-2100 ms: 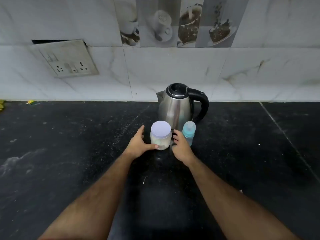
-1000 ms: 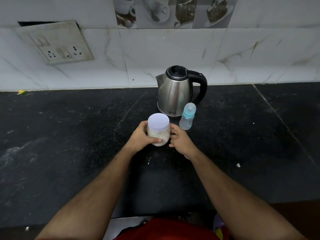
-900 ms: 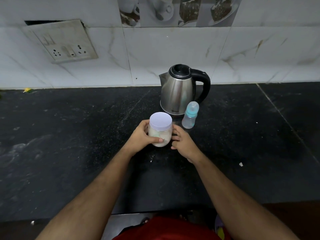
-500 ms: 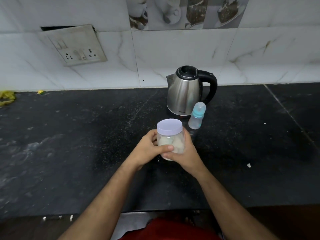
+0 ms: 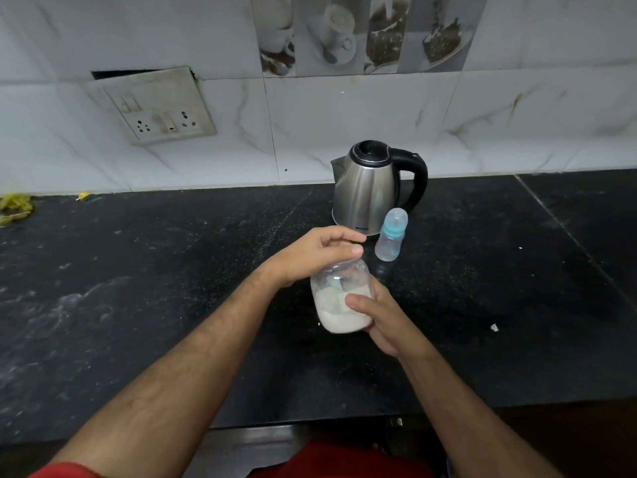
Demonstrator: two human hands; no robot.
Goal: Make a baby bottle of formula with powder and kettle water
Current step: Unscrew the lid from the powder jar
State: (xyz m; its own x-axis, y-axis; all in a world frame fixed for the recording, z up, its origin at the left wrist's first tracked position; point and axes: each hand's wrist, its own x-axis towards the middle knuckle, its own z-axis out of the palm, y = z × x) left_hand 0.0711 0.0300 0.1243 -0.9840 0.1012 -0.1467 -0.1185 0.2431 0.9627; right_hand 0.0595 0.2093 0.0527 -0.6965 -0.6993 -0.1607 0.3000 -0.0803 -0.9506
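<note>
A clear plastic jar (image 5: 339, 301), about half full of white formula powder, is held above the black counter (image 5: 172, 270). My right hand (image 5: 382, 322) grips its body from the right side. My left hand (image 5: 317, 251) is clamped over the top of the jar and hides the pale lid. Something pale green shows inside the jar, partly buried in powder. A small baby bottle (image 5: 390, 239) with a teal collar and clear cap stands upright on the counter beyond the jar. Right behind it stands a steel kettle (image 5: 367, 191) with a black lid and handle.
A white marble-tiled wall (image 5: 344, 125) runs along the back of the counter, with a switch and socket plate (image 5: 155, 106) at the left. A yellow-green scrap (image 5: 13, 208) lies at the far left edge. A small white crumb (image 5: 494, 327) lies to the right.
I lifted the jar off the counter and drew it toward me. My left hand moved from the jar's side onto its lid, while my right hand took over the body.
</note>
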